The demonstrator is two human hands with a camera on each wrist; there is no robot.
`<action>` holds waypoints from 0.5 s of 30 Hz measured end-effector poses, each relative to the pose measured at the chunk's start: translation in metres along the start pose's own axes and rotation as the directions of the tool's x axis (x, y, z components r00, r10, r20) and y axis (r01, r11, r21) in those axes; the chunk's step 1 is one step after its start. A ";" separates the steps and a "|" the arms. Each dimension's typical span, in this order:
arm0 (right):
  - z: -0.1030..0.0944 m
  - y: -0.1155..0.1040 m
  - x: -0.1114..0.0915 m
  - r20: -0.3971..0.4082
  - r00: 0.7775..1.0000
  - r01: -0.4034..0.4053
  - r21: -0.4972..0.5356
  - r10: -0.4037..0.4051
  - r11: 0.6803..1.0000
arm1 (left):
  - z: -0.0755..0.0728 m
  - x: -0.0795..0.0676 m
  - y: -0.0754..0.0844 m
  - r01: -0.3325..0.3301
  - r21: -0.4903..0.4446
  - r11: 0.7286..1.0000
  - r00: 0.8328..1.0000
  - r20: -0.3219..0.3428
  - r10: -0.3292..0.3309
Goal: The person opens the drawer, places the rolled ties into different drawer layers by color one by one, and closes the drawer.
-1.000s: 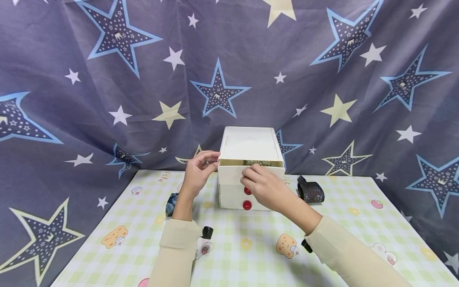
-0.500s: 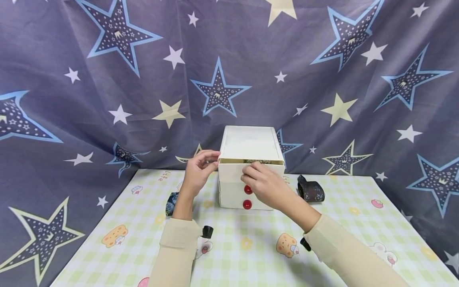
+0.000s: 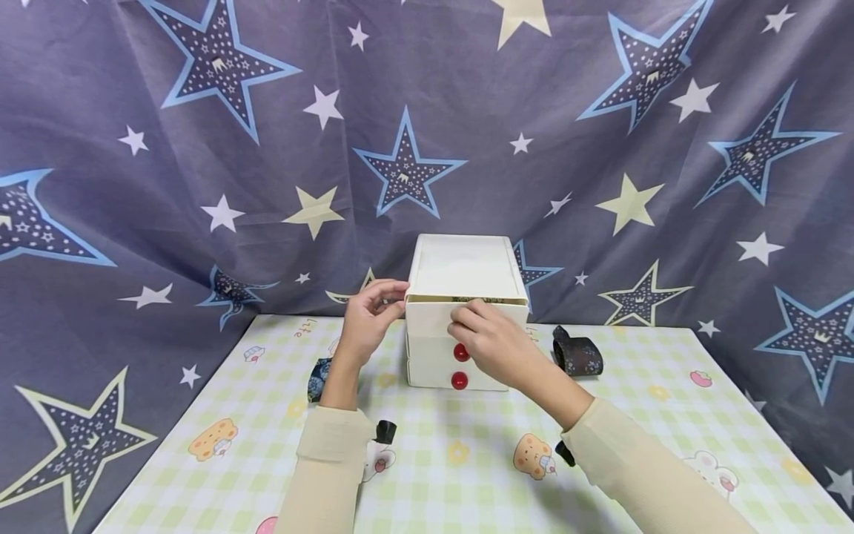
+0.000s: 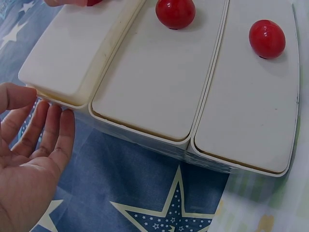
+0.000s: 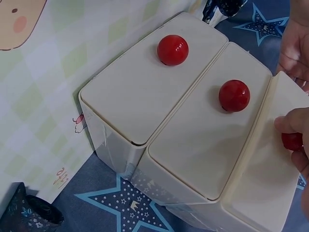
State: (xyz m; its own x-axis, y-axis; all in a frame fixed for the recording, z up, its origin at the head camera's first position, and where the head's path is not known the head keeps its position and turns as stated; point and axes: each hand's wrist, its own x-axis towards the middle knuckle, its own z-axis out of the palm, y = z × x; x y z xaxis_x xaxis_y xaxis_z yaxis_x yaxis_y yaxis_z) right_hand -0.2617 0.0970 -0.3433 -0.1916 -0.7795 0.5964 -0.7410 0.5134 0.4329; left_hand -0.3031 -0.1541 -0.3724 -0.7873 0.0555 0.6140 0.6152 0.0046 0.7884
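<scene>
Two hands are working at the box [image 3: 467, 263], which is standing on the table [image 3: 454, 489] near the starry cloth [image 3: 267, 170]. We are seeing the right hand [image 3: 494, 345] pinching the top knob [image 5: 292, 141] between thumb and finger. The top drawer [image 3: 427, 322] is sticking out a little, and through the narrow gap above its front we are glimpsing a patterned thing [image 3: 463, 299], too hidden for us to name. The left hand [image 3: 367, 315] is touching the box's upper left edge, its fingers extending loosely there. Below, we are seeing the red middle knob [image 3: 461, 352] and bottom knob [image 3: 459, 380] showing on their drawers. A blue roll [image 3: 319, 380] is lying left of the box, partly hiding behind the left wrist, and a dark roll [image 3: 577, 356] is lying to the right.
</scene>
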 end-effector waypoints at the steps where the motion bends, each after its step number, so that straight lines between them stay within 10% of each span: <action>1: 0.000 0.000 0.000 0.002 1.000 0.000 -0.002 0.000 1.000 | 0.000 0.000 0.000 0.003 0.000 1.000 1.000 0.000 -0.003; 15: 0.002 0.001 0.000 0.010 1.000 -0.009 -0.015 0.009 1.000 | 0.002 -0.003 0.017 0.021 -0.005 1.000 1.000 0.006 -0.021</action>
State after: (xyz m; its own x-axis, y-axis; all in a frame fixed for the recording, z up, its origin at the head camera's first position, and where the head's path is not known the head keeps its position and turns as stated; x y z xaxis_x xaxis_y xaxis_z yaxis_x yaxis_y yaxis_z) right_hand -0.2637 0.0969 -0.3436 -0.2046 -0.7783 0.5936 -0.7296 0.5256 0.4376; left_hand -0.2902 -0.1521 -0.3608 -0.7997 0.0618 0.5972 0.5984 0.0006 0.8012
